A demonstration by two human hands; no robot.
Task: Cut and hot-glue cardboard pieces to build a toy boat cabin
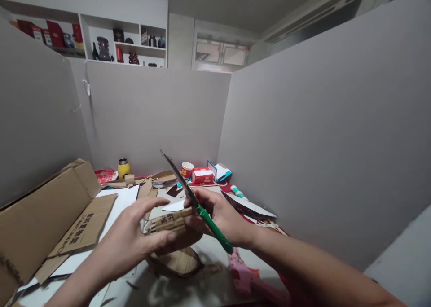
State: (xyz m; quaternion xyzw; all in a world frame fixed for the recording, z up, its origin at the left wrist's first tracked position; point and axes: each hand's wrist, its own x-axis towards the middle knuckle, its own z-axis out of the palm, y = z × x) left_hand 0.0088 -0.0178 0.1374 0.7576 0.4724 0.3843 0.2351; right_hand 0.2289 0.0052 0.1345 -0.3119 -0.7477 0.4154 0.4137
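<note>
My left hand (133, 239) holds a small rolled piece of brown cardboard (168, 220) with printed characters, thumb under it and fingers spread above. My right hand (218, 219) grips the other end of the roll and also holds green-handled scissors (193, 199), whose blades point up and to the left, above the table. Below the hands lies a rounded cardboard scrap (178, 262).
A pink glue gun (247, 278) lies under my right forearm. A large flattened cardboard box (40, 217) fills the left side. At the back stand a yellow flask (123, 168), a paper cup (186, 168) and a red box (202, 175). Grey partition walls enclose the table.
</note>
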